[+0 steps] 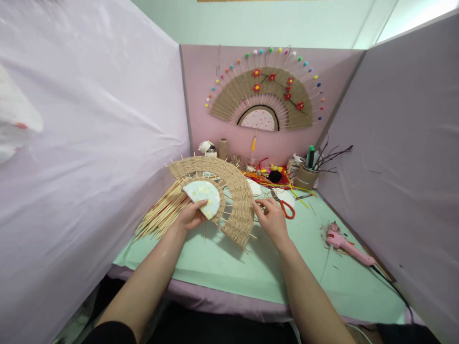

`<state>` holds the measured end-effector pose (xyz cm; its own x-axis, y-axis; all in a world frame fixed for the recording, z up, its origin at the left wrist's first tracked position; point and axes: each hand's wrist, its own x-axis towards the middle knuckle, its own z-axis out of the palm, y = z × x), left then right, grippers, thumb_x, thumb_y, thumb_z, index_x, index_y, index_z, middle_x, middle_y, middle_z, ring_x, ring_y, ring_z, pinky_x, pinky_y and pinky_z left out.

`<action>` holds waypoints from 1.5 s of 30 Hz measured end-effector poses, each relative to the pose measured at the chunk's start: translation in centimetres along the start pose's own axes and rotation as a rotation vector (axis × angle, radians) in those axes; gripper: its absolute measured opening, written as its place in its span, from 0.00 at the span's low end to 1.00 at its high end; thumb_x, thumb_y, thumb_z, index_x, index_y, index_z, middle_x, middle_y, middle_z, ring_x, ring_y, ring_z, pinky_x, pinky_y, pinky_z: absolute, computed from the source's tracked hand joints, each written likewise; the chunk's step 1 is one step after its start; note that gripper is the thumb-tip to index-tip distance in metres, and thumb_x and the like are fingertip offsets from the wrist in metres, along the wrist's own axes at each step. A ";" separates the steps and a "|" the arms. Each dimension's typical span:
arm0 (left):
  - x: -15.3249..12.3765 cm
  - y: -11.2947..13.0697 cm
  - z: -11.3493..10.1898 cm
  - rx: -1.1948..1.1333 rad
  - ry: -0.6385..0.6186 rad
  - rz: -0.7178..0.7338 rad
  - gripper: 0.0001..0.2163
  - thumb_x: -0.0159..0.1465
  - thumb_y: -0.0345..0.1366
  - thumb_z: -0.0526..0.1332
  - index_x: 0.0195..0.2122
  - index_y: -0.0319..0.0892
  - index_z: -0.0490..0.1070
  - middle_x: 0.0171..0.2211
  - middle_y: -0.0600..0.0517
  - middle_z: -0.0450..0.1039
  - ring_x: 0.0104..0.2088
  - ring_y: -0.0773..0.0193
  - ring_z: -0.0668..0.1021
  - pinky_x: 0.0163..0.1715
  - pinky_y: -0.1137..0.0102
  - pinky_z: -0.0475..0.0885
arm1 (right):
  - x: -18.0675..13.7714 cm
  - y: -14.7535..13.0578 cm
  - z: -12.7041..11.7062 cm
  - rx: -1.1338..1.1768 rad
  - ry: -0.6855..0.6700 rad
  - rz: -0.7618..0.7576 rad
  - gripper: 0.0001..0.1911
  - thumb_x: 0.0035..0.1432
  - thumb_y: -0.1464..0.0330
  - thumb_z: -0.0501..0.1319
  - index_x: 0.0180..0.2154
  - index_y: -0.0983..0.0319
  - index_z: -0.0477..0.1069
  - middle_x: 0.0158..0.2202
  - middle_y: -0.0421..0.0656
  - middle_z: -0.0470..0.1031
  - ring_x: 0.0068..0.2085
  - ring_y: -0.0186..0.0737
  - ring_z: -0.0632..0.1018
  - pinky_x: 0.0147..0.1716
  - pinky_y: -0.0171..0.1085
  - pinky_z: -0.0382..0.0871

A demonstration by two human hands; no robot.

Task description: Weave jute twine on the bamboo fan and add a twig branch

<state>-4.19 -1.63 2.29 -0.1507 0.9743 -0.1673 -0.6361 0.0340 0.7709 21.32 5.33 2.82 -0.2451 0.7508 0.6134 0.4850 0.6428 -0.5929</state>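
A woven fan [238,200] of tan cord on thin wooden sticks is held tilted above the table. Its half-round centre is covered in pale blue patterned fabric [203,192]. My left hand [193,213] grips that centre piece, thumb on the front and fingers behind it. At the fan's right outer edge is my right hand [270,217], its thumb and index finger pinched together by the stick ends. Whether a stick or cord lies in that pinch is too small to tell. Stick tips poke out past the woven rim.
A bundle of thin sticks [158,215] lies at left. Red-handled scissors [288,209] rest beyond my right hand. A pink glue gun [347,246] with a cord lies at right. Craft supplies and a pot of twigs [306,177] line the back, below a finished fan [265,95] on the partition.
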 end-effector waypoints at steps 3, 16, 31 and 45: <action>0.1 -0.1 0.0 0.005 0.004 0.015 0.20 0.57 0.25 0.60 0.52 0.37 0.67 0.41 0.42 0.78 0.41 0.54 0.80 0.45 0.61 0.75 | -0.4 0.0 0.0 -0.016 0.016 0.004 0.15 0.60 0.59 0.56 0.39 0.62 0.75 0.35 0.46 0.69 0.33 0.38 0.71 0.33 0.37 0.65; 0.4 -0.2 -0.2 -0.025 0.020 0.062 0.22 0.58 0.26 0.60 0.55 0.38 0.65 0.43 0.43 0.78 0.44 0.56 0.79 0.48 0.62 0.73 | -0.5 -0.3 -0.4 0.224 0.052 0.035 0.13 0.60 0.61 0.56 0.33 0.62 0.75 0.30 0.44 0.73 0.32 0.38 0.72 0.32 0.36 0.65; 0.3 0.2 -0.2 -0.134 0.051 0.111 0.22 0.61 0.25 0.57 0.57 0.41 0.63 0.40 0.48 0.79 0.38 0.62 0.81 0.45 0.68 0.75 | -0.6 0.5 -0.2 0.619 -0.092 0.282 0.23 0.60 0.53 0.53 0.41 0.63 0.76 0.24 0.40 0.66 0.26 0.34 0.67 0.23 0.32 0.60; 0.2 0.3 0.2 -0.159 0.052 0.097 0.20 0.61 0.25 0.56 0.56 0.39 0.64 0.38 0.48 0.79 0.37 0.62 0.81 0.45 0.67 0.75 | -0.9 -0.4 -0.6 0.368 -0.165 0.118 0.24 0.61 0.53 0.51 0.24 0.62 0.72 0.23 0.42 0.72 0.26 0.37 0.72 0.29 0.36 0.66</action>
<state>-4.27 -1.37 2.58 -0.2534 0.9583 -0.1322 -0.7277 -0.0987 0.6788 21.80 4.31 2.82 -0.3514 0.8177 0.4560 0.1926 0.5398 -0.8195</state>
